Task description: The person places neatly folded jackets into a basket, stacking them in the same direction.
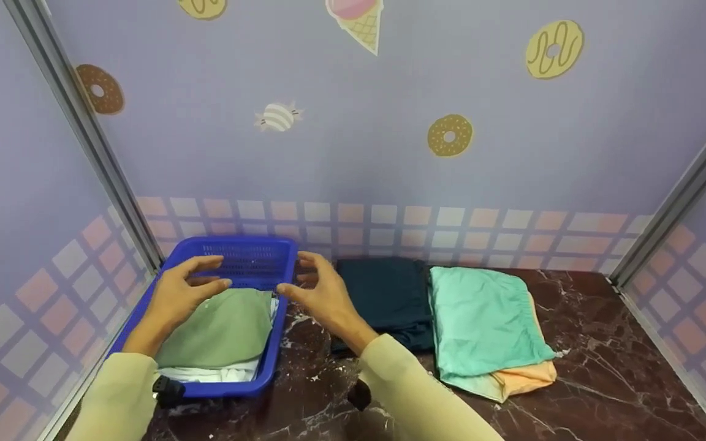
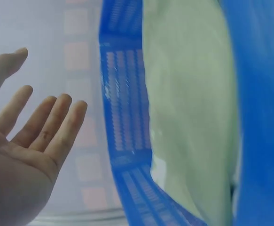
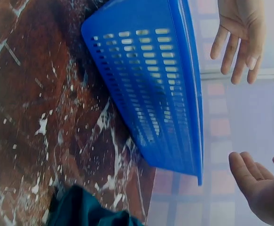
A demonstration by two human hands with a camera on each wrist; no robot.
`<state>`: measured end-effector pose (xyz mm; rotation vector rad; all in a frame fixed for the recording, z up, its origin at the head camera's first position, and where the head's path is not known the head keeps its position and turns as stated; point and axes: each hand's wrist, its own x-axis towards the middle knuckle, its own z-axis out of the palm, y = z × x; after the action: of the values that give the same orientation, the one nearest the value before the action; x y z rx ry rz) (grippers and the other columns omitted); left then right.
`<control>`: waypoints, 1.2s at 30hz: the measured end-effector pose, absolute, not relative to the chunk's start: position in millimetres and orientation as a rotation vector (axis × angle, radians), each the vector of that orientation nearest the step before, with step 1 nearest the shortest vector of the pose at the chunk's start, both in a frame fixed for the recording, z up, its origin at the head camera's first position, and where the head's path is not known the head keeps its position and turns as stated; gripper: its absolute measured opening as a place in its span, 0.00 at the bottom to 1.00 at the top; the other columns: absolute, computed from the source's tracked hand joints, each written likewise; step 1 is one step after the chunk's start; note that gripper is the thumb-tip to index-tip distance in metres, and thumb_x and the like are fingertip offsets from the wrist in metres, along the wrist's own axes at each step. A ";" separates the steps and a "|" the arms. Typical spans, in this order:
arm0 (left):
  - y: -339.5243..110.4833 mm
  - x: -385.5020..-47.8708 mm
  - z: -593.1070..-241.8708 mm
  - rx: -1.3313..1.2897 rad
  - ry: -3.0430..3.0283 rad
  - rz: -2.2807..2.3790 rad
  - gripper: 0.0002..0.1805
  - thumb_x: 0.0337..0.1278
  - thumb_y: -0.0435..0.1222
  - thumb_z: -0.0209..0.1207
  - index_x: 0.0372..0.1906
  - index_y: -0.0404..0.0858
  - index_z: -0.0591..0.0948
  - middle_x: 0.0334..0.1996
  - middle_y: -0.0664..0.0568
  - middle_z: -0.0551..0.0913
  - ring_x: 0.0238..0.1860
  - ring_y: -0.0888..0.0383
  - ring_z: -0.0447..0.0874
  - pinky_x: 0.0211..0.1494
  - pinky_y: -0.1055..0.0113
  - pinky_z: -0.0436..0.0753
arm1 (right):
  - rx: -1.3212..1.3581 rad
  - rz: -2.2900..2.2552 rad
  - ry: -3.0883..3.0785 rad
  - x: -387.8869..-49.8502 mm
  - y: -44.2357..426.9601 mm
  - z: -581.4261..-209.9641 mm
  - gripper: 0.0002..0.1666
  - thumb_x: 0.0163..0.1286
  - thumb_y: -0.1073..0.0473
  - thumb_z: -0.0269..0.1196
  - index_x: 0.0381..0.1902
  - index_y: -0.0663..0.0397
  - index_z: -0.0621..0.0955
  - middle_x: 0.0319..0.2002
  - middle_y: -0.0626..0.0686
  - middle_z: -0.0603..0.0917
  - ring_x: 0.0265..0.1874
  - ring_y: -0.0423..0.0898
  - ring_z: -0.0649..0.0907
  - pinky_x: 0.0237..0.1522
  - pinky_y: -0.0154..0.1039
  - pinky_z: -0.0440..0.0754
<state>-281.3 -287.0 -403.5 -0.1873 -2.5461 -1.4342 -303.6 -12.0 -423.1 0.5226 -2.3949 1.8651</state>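
The left grip (image 1: 180, 296) and right grip (image 1: 323, 298) are both wide, the left above the blue basket (image 1: 224, 389) and the right near its edge. Inside the basket lies a smooth, pale green cloth (image 1: 230, 331), spread over white cloth (image 1: 206, 374). Only the right wrist view shows little holes in the basket's outer side; only the head view shows the mint-green cloth (image 1: 482, 321).

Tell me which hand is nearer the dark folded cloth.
Right. The right hand is raised just left of the dark folded cloth, by the blue basket; the left hand is over the basket's left side, farther away.
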 end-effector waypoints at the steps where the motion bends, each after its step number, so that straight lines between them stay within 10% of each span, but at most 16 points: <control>1: -282.2 -280.1 -402.7 -0.186 -2.546 -1.420 0.31 0.67 0.38 0.72 0.71 0.33 0.78 0.67 0.35 0.79 0.62 0.37 0.83 0.50 0.66 0.85 | 0.518 1.869 -2.376 -303.7 -6.7 -424.2 0.44 0.66 0.51 0.79 0.74 0.55 0.74 0.63 0.59 0.81 0.57 0.54 0.84 0.56 0.47 0.85; 8: -251.9 -271.6 -403.0 -0.184 -2.527 -1.356 0.28 0.67 0.37 0.72 0.70 0.36 0.81 0.66 0.38 0.81 0.63 0.39 0.83 0.57 0.43 0.85 | 0.497 1.842 -2.303 -306.2 32.1 -430.3 0.43 0.67 0.50 0.77 0.75 0.56 0.74 0.67 0.60 0.79 0.60 0.54 0.83 0.59 0.49 0.83; 36: -132.6 -262.1 -411.8 -0.440 -2.277 -1.534 0.26 0.60 0.34 0.75 0.64 0.39 0.85 0.61 0.45 0.85 0.60 0.45 0.84 0.57 0.48 0.86 | 0.429 1.813 -2.081 -295.8 141.4 -452.5 0.38 0.73 0.60 0.72 0.77 0.57 0.71 0.73 0.58 0.73 0.69 0.56 0.77 0.65 0.53 0.79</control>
<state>-262.1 -132.6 -411.8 -0.4404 -2.2773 -1.5342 -295.8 141.4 -452.5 0.4293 -2.0810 1.8128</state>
